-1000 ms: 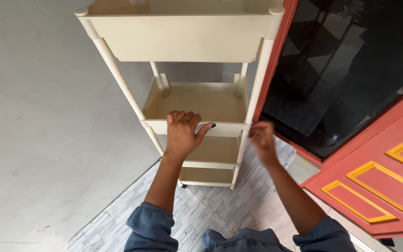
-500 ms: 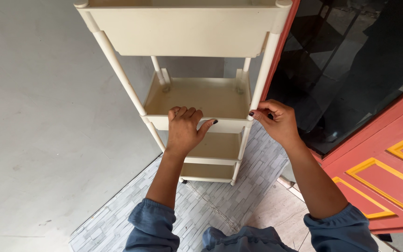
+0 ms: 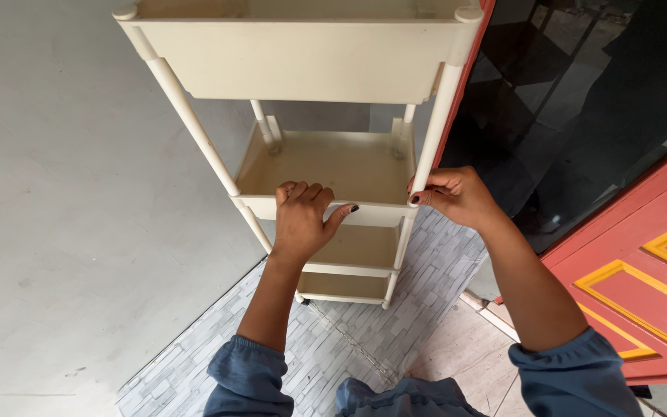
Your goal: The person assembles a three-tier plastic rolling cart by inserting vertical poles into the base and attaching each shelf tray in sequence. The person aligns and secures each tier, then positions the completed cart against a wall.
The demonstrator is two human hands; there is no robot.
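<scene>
Left hand (image 3: 303, 220): it is closed over the front rim of the second tray (image 3: 326, 166), fingers curled over the edge into the tray, thumb stretched to the right along the outside of the rim.

Right hand (image 3: 453, 194): it pinches the front right post (image 3: 435, 127) just where the post meets the corner of the second tray; fingertips are closed around the post, the wrist comes in from the right.

Thing in hand: a cream plastic trolley rack (image 3: 303, 54) with stacked trays joined by round posts. It stands directly in front of the person, on the floor mat (image 3: 364, 332) with a grey brick pattern.

Trays: the top tray is closest to the camera; below it are the second tray, then lower trays (image 3: 349, 266), partly hidden by the left forearm.

Long axis: the rack is tall and runs from the camera down toward the floor; the posts look slanted only because of the view from above.

Direction from the hands: the second tray lies between both hands, just ahead of them. Both hands touch the rack at the same level, the left on the middle of the rim, the right at the corner.

Nearer hand: for the right post, the right hand; for the tray rim, the left hand.

Around: grey wall (image 3: 63, 193) at left, dark glass panel (image 3: 580, 100) at right, red door with yellow trim (image 3: 642, 286) lower right.
</scene>
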